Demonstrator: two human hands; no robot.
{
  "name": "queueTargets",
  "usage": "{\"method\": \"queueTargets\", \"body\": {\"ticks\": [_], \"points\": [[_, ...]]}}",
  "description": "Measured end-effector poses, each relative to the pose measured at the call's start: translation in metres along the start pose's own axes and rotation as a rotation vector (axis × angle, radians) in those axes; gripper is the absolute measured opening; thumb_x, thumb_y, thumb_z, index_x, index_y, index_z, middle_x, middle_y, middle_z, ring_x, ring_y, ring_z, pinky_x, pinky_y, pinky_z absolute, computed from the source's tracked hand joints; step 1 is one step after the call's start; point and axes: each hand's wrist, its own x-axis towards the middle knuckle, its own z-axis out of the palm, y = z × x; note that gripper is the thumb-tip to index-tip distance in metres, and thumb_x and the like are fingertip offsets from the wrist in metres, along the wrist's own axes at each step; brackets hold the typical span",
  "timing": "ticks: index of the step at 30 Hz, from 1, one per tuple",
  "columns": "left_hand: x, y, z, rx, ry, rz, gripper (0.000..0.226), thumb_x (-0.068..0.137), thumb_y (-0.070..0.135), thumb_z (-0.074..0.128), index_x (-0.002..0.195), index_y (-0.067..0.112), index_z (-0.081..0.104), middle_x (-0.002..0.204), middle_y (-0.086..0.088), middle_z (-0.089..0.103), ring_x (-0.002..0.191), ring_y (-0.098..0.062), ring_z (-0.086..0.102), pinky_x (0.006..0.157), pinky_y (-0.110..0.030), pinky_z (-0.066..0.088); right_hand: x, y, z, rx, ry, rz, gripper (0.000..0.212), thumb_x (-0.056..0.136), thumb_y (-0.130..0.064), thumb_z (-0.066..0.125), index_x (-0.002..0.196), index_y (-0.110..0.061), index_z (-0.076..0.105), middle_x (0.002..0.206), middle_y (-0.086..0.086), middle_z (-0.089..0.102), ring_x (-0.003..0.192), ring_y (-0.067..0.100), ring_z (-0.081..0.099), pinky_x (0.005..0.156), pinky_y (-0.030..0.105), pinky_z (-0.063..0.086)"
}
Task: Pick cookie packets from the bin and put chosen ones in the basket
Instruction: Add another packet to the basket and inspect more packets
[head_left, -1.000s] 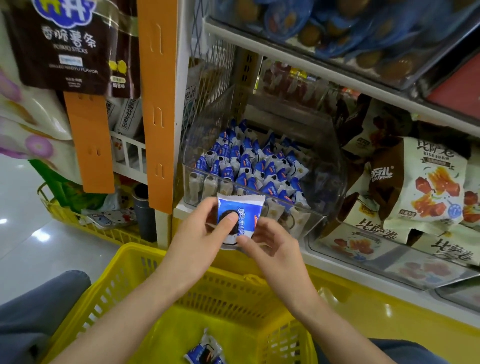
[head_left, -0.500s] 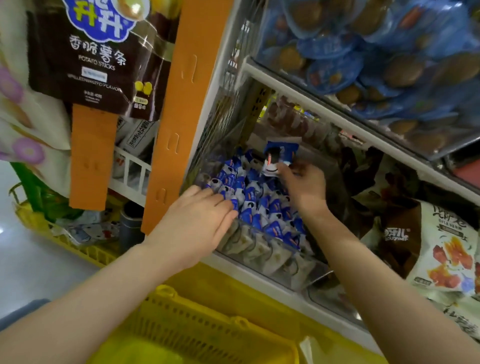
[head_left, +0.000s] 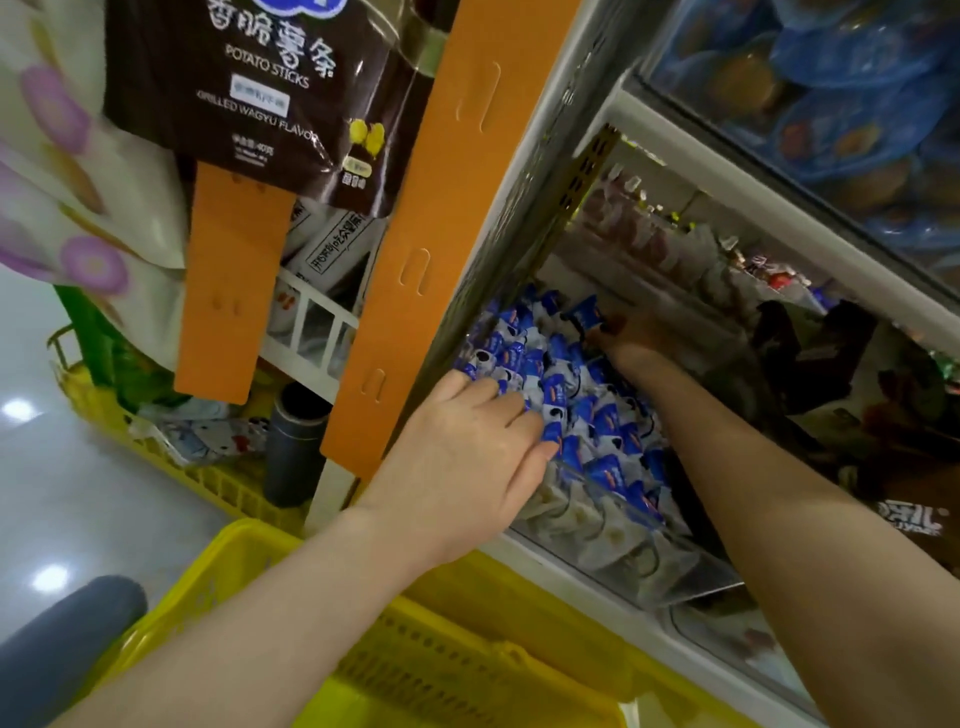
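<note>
On the shelf, a clear plastic bin is packed with rows of small blue-and-white cookie packets. Both hands are well apart inside it. The left hand lies flat, fingers straight, on the packets at the front left corner. The right hand is at the back of the bin, and through the blur its fingertips seem to pinch one raised packet standing above the rows. Below the shelf edge sits a yellow plastic mesh basket. A long orange plastic strip hangs just left of the bin, beside a brown potato-sticks bag.
</note>
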Motion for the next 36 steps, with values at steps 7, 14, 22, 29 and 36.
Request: {"method": "queueTargets", "body": {"ticks": [7,14,22,29,36], "points": [[0.001,-0.001,0.004,-0.002,0.044,0.019,0.038,0.094,0.032,0.032,0.078,0.017,0.062,0.074,0.002,0.061,0.07,-0.017,0.051,0.073,-0.035,0.04,-0.003,0.001,0.004,-0.046,-0.172,-0.047,0.032,0.098,-0.026,0.041,0.118,-0.011,0.06,0.111,0.009,0.062,0.108,0.031,0.055,0.08,0.028,0.035],[0.0,-0.001,0.007,0.006,0.063,0.019,0.038,0.094,0.033,0.032,0.079,0.018,0.064,0.074,0.004,0.062,0.069,-0.015,0.051,0.073,-0.034,0.041,0.0,0.009,-0.012,0.104,0.101,-0.081,0.031,0.099,-0.022,0.037,0.102,-0.004,0.062,0.106,0.021,0.062,0.088,0.028,0.06,0.08,0.038,0.046],[0.0,0.0,0.006,-0.001,0.065,0.02,0.039,0.094,0.033,0.031,0.079,0.019,0.064,0.073,0.005,0.062,0.068,-0.014,0.051,0.073,-0.034,0.042,0.005,0.021,-0.016,-0.05,-0.091,-0.007,0.023,0.095,-0.03,0.048,0.084,-0.013,0.059,0.076,0.005,0.055,0.06,0.012,0.048,0.053,0.022,0.034],[0.0,0.001,0.004,-0.02,0.045,0.0,0.04,0.095,0.033,0.031,0.079,0.02,0.065,0.074,0.006,0.062,0.069,-0.013,0.052,0.074,-0.034,0.043,0.009,0.013,-0.013,-0.079,-0.065,0.025,0.016,0.093,-0.022,0.054,0.08,-0.013,0.058,0.071,0.002,0.051,0.059,0.011,0.044,0.056,0.023,0.034],[0.0,0.002,-0.001,-0.015,-0.011,0.001,0.041,0.095,0.033,0.028,0.083,0.018,0.065,0.077,0.004,0.064,0.072,-0.016,0.054,0.075,-0.035,0.041,-0.032,-0.017,-0.038,0.132,0.353,-0.043,0.022,0.097,-0.027,0.041,0.082,-0.015,0.052,0.097,0.011,0.059,0.094,0.024,0.056,0.084,0.035,0.045]]}}
